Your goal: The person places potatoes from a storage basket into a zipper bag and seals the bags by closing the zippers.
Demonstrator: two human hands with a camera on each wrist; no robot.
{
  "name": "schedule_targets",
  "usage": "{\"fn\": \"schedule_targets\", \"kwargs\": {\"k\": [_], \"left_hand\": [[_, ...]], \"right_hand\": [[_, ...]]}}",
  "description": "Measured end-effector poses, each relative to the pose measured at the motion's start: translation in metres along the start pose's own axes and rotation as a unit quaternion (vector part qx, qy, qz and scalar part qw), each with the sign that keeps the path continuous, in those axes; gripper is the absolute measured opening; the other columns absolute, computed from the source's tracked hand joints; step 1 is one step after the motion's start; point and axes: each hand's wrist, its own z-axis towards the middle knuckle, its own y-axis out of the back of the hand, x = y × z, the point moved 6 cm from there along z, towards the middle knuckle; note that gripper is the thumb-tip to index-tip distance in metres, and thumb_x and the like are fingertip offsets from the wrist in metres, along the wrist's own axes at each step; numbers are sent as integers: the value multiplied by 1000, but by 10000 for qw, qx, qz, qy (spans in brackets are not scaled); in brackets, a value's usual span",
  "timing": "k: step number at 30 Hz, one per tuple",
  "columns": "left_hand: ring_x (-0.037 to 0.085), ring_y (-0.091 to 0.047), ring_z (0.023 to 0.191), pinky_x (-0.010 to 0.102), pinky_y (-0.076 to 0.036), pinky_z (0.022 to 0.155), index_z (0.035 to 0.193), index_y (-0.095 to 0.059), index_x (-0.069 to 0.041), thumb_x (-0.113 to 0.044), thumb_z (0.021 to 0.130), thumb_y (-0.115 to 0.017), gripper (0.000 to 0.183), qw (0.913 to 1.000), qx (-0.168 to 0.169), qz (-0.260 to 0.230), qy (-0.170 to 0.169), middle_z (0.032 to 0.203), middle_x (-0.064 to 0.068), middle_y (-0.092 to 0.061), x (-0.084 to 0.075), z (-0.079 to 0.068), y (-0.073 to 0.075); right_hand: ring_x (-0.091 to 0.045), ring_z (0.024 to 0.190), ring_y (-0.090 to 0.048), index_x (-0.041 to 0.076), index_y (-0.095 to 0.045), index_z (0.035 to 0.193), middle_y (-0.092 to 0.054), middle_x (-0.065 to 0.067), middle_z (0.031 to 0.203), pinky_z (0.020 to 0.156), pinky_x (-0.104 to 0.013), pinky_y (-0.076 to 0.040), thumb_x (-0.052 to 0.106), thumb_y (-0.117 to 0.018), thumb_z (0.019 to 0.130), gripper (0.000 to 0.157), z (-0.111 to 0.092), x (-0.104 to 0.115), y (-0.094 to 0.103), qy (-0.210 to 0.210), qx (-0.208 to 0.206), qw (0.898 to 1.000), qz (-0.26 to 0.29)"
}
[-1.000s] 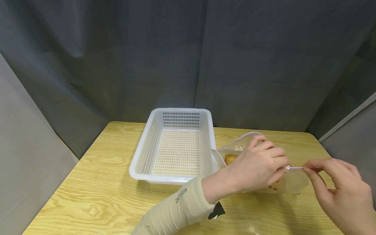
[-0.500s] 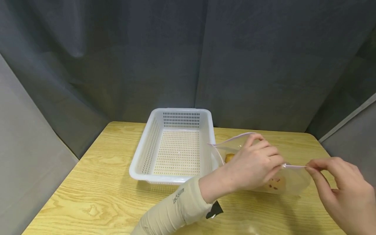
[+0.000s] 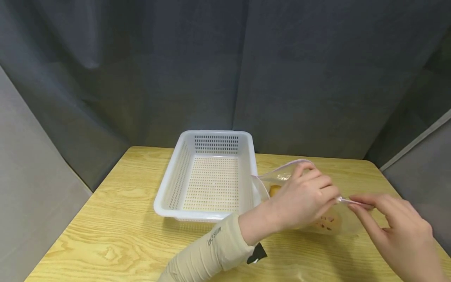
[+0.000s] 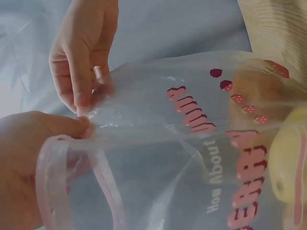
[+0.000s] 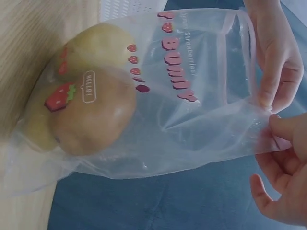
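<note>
A clear zip bag (image 5: 201, 139) with a pink-edged mouth and red strawberry prints lies on its side on the table. Inside it show rounded, fruit-like things: an orange-brown one (image 5: 96, 115) and yellowish ones (image 5: 108, 43). My left hand (image 3: 308, 196) pinches the zip strip partway along the mouth, thumb and fingertips at the pink edge. To its right my right hand (image 3: 405, 231) pinches the same strip near the bag's corner, close to the left fingertips. Left of my left hand the mouth gapes; between the hands its edges lie together.
A white perforated basket (image 3: 162, 196) stands to the left of the bag, its right rim beside the bag's mouth. The wooden table (image 3: 105, 235) ends at dark curtains (image 3: 183, 70) behind. My left sleeve (image 3: 215, 250) reaches across the front.
My right hand has shifted left along the strip, nearer to my left hand, after a slight pull to the right. My left hand has slid slightly left, still pinching.
</note>
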Motion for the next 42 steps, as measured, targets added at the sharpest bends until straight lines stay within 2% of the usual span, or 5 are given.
{"fn": "schedule_targets", "kwargs": {"k": [5, 20, 32, 38, 42], "left_hand": [[3, -54, 91, 27, -27, 98, 90, -66, -29, -33, 89, -50, 17, 9999, -119, -19, -14, 89, -18, -62, -3, -1, 0], [2, -53, 98, 30, -25, 101, 97, -65, -29, -33, 92, -48, 18, 9986, 110, -526, 13, 95, -18, -60, -2, -1, -4], [2, -53, 98, 30, -24, 102, 97, -66, -29, -32, 92, -49, 17, 9984, 208, -522, 94, 97, -20, -61, 11, -7, -4], [3, -53, 96, 30, -24, 102, 94, -66, -29, -30, 92, -50, 16, 9977, 188, -640, 153, 95, -19, -61, 20, -16, -4], [4, -54, 94, 30, -24, 102, 92, -66, -27, -29, 91, -52, 14, 9968, 12, -791, 100, 93, -17, -62, 22, -19, -2]], "right_hand": [[19, 84, -44, 5, -69, 79, -64, 0, 70, 79, -1, -30, 39, -61, 83, 36, -3, -3, -1, 113, -230, 9994, 220], [18, 91, -45, 0, -68, 74, -64, 4, 70, 85, -4, -32, 45, -57, 84, 47, 0, -7, 5, 147, -560, 9974, 420], [22, 82, -43, -5, -69, 80, -57, 25, 81, 84, -7, -30, 25, -64, 84, 30, 0, -17, 10, -123, -516, 9976, 448], [22, 82, -41, -10, -67, 81, -48, 41, 92, 87, -9, -28, 39, -56, 86, 50, 1, -19, 13, -332, -370, 9974, 528], [21, 81, -43, -7, -68, 80, -50, 38, 91, 87, -9, -29, 33, -60, 85, 41, 1, -19, 13, -223, -464, 9966, 648]]}}
